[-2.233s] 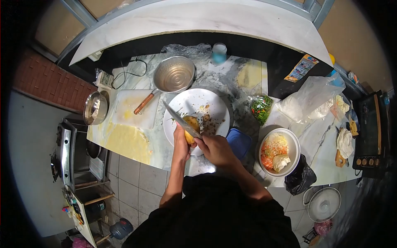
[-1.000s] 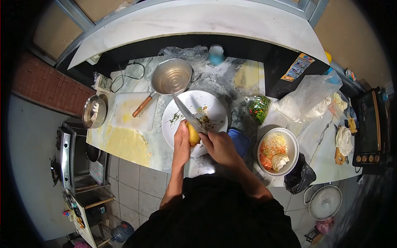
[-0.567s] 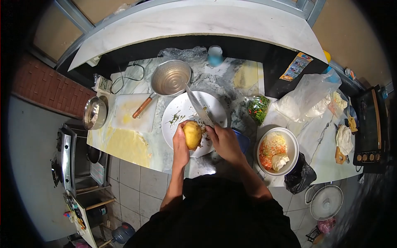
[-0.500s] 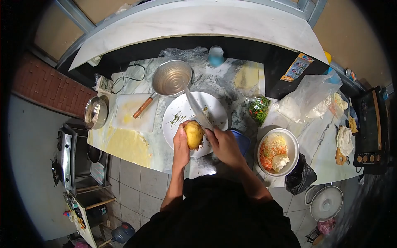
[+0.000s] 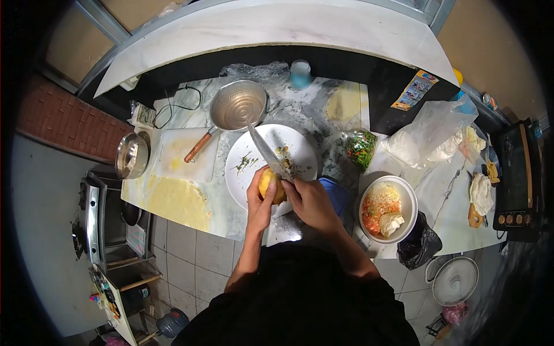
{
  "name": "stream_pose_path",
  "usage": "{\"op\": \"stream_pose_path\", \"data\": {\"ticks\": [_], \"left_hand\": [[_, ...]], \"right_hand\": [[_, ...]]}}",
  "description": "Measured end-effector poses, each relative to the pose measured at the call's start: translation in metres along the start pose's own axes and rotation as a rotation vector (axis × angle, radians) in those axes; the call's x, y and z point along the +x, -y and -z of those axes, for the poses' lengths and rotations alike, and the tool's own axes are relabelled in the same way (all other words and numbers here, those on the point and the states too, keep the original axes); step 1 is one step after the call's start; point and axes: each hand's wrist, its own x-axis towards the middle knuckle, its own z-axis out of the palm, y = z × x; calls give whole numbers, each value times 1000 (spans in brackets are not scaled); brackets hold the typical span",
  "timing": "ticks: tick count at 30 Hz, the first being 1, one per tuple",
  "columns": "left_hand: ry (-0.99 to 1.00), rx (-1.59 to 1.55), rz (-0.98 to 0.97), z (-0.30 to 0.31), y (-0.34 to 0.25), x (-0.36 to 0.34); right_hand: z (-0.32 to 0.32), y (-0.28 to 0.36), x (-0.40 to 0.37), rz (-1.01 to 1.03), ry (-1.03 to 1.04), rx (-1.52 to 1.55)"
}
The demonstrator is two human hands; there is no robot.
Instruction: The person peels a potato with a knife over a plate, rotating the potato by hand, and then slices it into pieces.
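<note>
My left hand (image 5: pixel 259 203) is wrapped round a yellow potato (image 5: pixel 269 185) above the near part of a white plate (image 5: pixel 236 187). The fingers of my right hand (image 5: pixel 307 202) are closed on a large knife (image 5: pixel 266 151). Its blade points up and to the left across the plate, with the part near the handle against the potato's upper right side. Green scraps (image 5: pixel 247 163) lie on the plate's left half, and brownish peelings (image 5: pixel 283 154) lie right of the blade.
A hammered pan (image 5: pixel 237 106) stands behind the plate, beside a cutting board (image 5: pixel 186 154). At right are bagged chilies (image 5: pixel 361 149), a white bowl of shredded food (image 5: pixel 381 209), a blue lid (image 5: pixel 333 196) and a black bag (image 5: pixel 419 245). A metal bowl (image 5: pixel 132 156) sits far left.
The potato has turned in my left hand, and its fingers now cover more of it. The knife tip has swung slightly left and down, and my right hand has shifted a little.
</note>
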Motion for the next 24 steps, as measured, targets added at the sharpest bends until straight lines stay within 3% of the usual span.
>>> {"op": "stream_pose_path", "data": {"ticks": [4,6,9,15,19,21,24], "left_hand": [[22,62,-29,4,6,0],[-5,42,-143,5,12,-1],[-100,14,-64,3,20,-3],[-292,176,-86,-9,17,-6],[-267,148,-67,-12,8,-6],[-301,129,-167,-20,-1,-6],[-292,126,-79,-12,3,-3]], "right_hand": [[5,1,3,-58,19,-4],[9,6,4,-97,43,7],[6,11,4,-68,31,14],[-5,5,1,-20,36,16],[-9,-9,2,-49,-50,-49],[-5,-9,1,-74,-25,25],[0,12,-3,-106,9,48]]}}
